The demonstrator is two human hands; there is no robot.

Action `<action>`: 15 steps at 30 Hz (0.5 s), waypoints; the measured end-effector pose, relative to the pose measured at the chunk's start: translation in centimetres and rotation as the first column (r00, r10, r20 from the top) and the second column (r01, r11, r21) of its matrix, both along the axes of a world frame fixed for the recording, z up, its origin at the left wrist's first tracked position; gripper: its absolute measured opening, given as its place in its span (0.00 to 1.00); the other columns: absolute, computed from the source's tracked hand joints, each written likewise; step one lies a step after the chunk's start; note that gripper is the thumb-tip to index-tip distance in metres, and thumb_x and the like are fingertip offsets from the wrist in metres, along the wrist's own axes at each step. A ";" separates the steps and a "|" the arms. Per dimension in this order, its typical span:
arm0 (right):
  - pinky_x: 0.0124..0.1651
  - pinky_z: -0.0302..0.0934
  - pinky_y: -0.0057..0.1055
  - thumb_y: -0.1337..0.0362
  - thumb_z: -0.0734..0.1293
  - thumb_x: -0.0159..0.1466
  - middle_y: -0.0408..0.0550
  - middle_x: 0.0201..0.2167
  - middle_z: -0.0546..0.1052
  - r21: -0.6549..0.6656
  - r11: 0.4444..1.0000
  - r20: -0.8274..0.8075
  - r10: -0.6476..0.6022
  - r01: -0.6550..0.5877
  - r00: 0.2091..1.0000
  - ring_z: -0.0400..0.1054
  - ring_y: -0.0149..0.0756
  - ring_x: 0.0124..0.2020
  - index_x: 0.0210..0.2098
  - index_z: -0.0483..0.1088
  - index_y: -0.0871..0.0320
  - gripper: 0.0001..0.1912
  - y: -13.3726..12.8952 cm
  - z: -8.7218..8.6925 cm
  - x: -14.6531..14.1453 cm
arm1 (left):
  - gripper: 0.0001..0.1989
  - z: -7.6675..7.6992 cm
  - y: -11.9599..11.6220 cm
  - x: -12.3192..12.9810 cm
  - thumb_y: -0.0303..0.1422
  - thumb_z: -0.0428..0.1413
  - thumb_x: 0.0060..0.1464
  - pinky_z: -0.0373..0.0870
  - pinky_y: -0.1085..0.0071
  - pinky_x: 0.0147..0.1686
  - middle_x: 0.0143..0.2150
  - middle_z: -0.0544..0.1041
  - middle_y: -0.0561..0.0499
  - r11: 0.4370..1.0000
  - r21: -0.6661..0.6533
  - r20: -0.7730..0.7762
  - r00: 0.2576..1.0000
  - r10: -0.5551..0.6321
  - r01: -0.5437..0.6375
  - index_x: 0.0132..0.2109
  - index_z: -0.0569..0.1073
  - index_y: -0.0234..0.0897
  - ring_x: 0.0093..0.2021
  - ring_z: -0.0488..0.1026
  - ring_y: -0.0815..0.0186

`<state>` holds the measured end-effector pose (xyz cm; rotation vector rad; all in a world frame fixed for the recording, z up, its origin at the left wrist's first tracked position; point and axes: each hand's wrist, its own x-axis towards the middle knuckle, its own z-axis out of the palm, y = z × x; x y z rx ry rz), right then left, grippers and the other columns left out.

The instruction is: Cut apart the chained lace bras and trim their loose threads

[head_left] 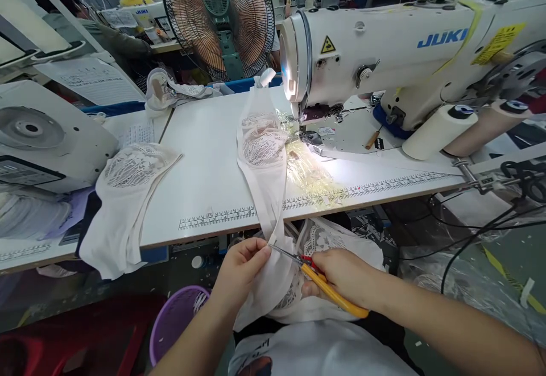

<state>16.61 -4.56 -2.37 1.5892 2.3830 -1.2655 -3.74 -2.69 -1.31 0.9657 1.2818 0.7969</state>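
Note:
A pale pink lace bra [263, 147] stretches over the table and hangs past its front edge. My left hand [245, 265] pinches its narrow band just below that edge. My right hand [336, 276] grips yellow-handled scissors [330, 292], whose blades reach the fabric beside my left fingertips. A bit of red shows on the scissors near my right thumb. More white lace fabric [333, 236] lies over my lap beneath both hands. How far the blades are apart is too small to tell.
A white sewing machine [379, 52] stands at the right of the table, with thread cones [439, 131] beside it. Another bra piece [128, 194] drapes over the left edge. A fan [219, 20] stands behind; a purple bin [174, 319] is below left.

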 end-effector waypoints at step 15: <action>0.24 0.50 0.27 0.45 0.65 0.51 0.41 0.22 0.62 0.095 0.992 -0.287 -0.048 0.078 0.957 0.53 0.30 0.22 0.22 0.54 0.56 0.23 0.8 4.2 1.7 | 0.06 1.5 -2.5 0.1 0.33 0.56 0.50 0.60 0.75 0.25 0.24 0.69 0.54 0.932 0.208 -0.173 0.949 -0.262 0.296 0.37 0.72 0.38 0.25 0.64 0.68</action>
